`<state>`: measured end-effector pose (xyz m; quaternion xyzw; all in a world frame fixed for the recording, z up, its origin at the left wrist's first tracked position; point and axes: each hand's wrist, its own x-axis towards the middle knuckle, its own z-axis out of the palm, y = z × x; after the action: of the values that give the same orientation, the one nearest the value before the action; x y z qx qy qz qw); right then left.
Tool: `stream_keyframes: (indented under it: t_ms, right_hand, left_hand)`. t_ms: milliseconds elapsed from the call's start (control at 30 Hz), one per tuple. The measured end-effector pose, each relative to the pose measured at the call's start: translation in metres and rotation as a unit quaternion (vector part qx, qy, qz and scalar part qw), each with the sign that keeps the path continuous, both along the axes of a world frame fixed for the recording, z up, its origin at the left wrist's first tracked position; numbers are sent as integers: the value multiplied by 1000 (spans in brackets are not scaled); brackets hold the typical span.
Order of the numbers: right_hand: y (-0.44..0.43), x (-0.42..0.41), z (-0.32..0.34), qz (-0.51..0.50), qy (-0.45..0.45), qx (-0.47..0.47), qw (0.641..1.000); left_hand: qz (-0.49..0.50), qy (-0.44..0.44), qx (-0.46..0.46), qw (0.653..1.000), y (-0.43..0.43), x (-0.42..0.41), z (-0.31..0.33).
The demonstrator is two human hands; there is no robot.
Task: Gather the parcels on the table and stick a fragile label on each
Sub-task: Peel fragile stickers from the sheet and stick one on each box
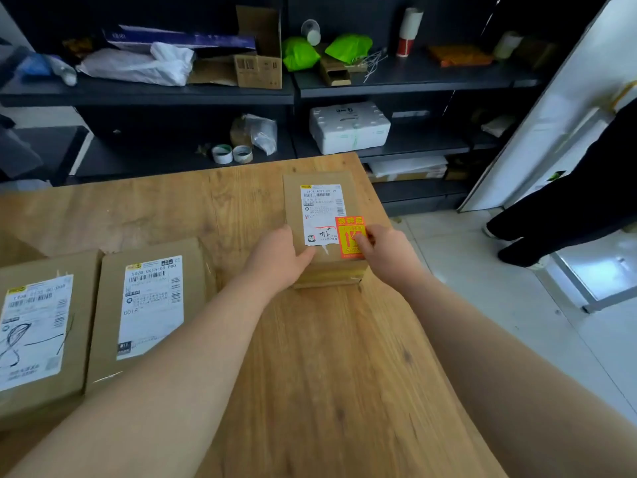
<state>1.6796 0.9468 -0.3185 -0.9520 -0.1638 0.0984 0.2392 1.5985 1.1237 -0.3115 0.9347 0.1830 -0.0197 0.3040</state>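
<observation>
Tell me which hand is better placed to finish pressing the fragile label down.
Right. The right hand already has fingers on the fragile label, while the left hand steadies the parcel at its near-left edge.

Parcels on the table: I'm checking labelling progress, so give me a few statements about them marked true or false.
1. The parcel under the hands carries a red fragile label. True.
2. The right hand presses on that label. True.
3. The left hand is lifted clear of the parcel. False: it rests on the parcel's near left side.
4. The two parcels at the left also bear red labels. False: only white shipping labels show.
</observation>
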Motion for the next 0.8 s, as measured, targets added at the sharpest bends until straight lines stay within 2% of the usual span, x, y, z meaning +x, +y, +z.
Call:
stream_keyframes:
  t_ms: [133,367,533,800]
  right_hand:
    - [3,1,2,-5,-6,-4,1000]
    - [13,-31,24,65,-128,-46,989]
    - [43,-88,38,133,-123,-56,982]
    - [101,-181,24,222,-84,-51,970]
  left_hand:
    - [-7,3,16,1000,-1,-1,3]
    - [-30,3,157,987,7,-42,29]
    - [-27,9,245,969,29,-111,47]
    - [19,118,307,944,98,-229,36]
